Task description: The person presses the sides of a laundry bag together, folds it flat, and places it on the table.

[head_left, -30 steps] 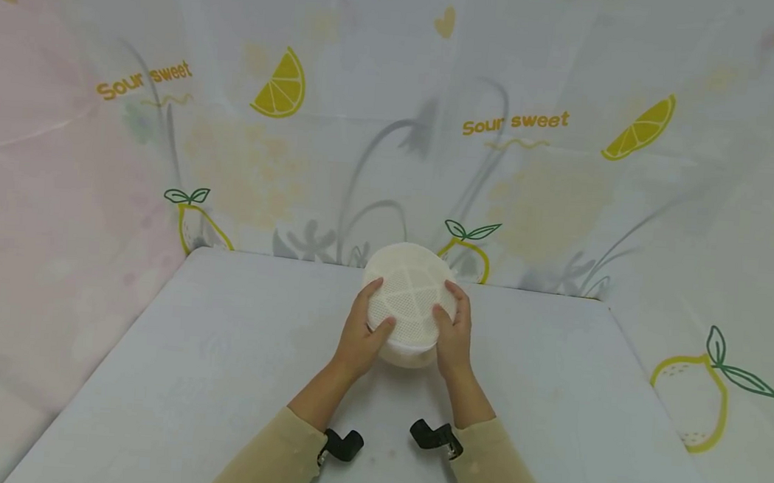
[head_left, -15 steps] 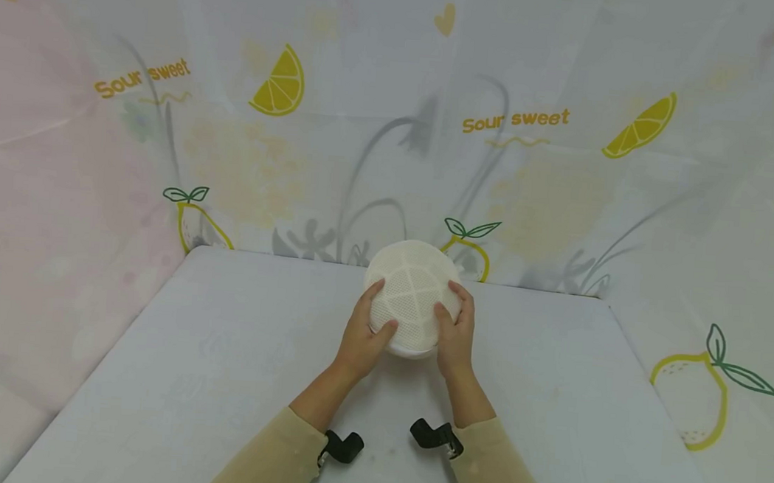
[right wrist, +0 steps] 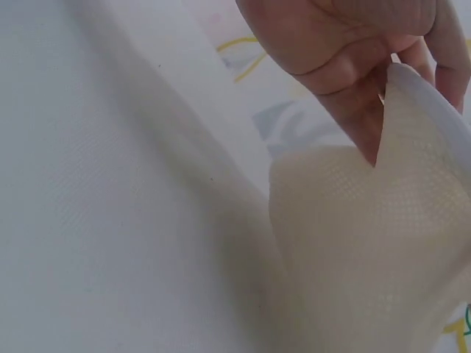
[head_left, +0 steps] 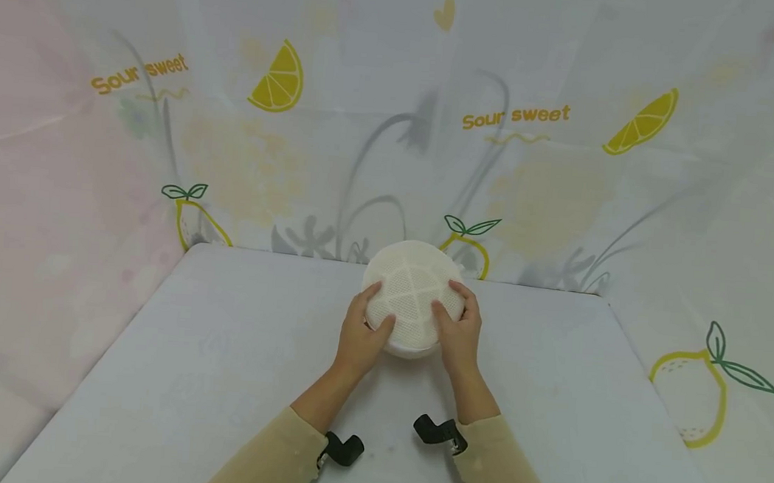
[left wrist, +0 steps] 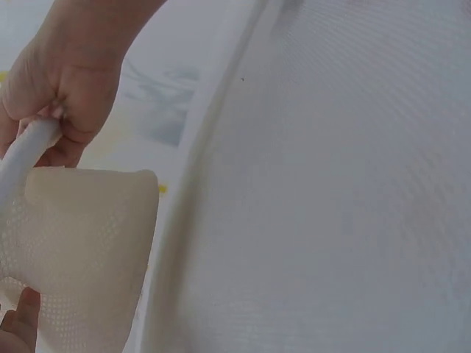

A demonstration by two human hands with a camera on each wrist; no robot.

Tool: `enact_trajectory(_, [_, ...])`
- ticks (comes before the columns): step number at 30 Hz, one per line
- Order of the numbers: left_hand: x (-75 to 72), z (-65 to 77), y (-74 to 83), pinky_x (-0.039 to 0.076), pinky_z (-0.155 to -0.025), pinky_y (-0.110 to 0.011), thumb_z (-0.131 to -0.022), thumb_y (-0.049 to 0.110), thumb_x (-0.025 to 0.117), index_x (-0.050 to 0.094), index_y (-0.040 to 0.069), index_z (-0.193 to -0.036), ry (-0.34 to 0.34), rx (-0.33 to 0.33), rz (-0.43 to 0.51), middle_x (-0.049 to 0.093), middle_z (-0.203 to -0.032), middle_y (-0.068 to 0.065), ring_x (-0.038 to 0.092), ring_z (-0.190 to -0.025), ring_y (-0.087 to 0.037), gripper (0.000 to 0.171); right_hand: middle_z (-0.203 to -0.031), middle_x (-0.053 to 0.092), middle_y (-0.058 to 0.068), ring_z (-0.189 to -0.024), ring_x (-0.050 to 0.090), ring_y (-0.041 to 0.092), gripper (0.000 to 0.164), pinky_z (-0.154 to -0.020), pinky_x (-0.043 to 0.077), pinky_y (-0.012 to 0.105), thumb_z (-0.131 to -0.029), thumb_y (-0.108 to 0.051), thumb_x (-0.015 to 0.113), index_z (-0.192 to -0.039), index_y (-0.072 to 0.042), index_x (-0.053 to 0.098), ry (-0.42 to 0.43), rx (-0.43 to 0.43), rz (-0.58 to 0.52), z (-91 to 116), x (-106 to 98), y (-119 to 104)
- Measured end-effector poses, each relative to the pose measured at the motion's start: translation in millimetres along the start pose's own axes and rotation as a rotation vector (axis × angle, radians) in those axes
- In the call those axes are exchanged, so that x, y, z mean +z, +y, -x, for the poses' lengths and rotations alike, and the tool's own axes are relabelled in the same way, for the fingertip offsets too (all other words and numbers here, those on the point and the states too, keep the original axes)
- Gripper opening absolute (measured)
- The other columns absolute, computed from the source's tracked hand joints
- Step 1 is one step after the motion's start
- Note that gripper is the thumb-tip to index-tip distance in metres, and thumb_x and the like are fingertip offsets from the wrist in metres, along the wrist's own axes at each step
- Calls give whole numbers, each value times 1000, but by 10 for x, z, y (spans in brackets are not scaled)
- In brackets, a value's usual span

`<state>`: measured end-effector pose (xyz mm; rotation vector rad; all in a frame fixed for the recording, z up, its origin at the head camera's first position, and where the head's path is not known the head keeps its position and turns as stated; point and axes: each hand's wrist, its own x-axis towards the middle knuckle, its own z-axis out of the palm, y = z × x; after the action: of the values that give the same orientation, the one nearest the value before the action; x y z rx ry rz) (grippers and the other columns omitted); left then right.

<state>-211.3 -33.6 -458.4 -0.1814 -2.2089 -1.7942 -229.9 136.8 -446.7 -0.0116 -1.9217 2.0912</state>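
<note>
A round, cream mesh fabric piece (head_left: 413, 291) with crossing seams and white edging is held up over the table, its flat face tilted toward me. My left hand (head_left: 360, 337) grips its left rim, thumb on the mesh face. On the opposite side my right hand (head_left: 459, 338) grips the rim the same way. In the left wrist view, soft mesh (left wrist: 92, 235) hangs below the white edging under the left hand (left wrist: 73, 92). The right wrist view shows the right hand (right wrist: 353, 59) pinching the edge, with loose mesh (right wrist: 360, 228) drooping beneath. Fingers behind the piece are partly hidden.
A white-covered table (head_left: 234, 350) spreads beneath both arms. Behind it and on both sides hangs a pale curtain (head_left: 345, 62) printed with lemons and lettering. A small black device (head_left: 344, 450) sits at the left wrist and another black device (head_left: 437, 429) at the right.
The part of the mesh piece showing below its face has mostly gone from sight. My right hand has shifted slightly right, and the round face looks a little wider. Both hands keep their grip.
</note>
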Motion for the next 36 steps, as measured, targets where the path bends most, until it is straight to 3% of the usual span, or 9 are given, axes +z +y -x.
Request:
enact_trajectory(4, [-34, -12, 14, 33, -113, -54, -90, 6, 69, 47, 14, -145, 21, -11, 74, 40, -152, -14, 34, -144, -35, 60, -148, 44, 13, -133, 45, 26, 50, -110, 38, 45, -92, 1, 67, -139, -8, 51, 1, 45, -1, -9, 20, 25])
enact_trajectory(12, [-143, -98, -24, 24, -119, -51, -93, 7, 68, 41, 19, -148, 6, -79, 180, 29, -160, -10, 27, -148, -33, 62, -144, 47, 13, -127, 50, 26, 49, -107, 42, 41, -92, 2, 65, -137, -9, 52, -77, 113, 27, 12, 31, -20])
enact_trajectory(20, [-174, -150, -73, 12, -121, -53, -88, 5, 70, 47, 14, -142, 3, -10, 115, 19, -165, -9, 15, -152, -32, 59, -150, 42, 12, -131, 47, 27, 50, -112, 38, 42, -92, 2, 64, -139, -8, 51, -128, 144, 8, 11, 11, 4])
enact_trajectory(30, [-222, -132, -81, 16, -119, -58, -94, 15, 68, 50, 20, -141, -151, -122, 164, 29, -158, -9, 23, -148, -36, 50, -155, 37, 9, -135, 43, 25, 49, -113, 37, 42, -92, 4, 61, -139, -7, 50, -133, 155, -59, 16, 22, 22])
enact_trajectory(36, [-224, -130, -76, 15, -120, -55, -93, 15, 71, 51, 20, -141, -175, -148, 199, 30, -160, -8, 23, -149, -33, 53, -157, 33, 9, -137, 41, 26, 50, -113, 36, 42, -93, 4, 59, -141, -7, 47, -147, 150, -83, 22, 14, 6])
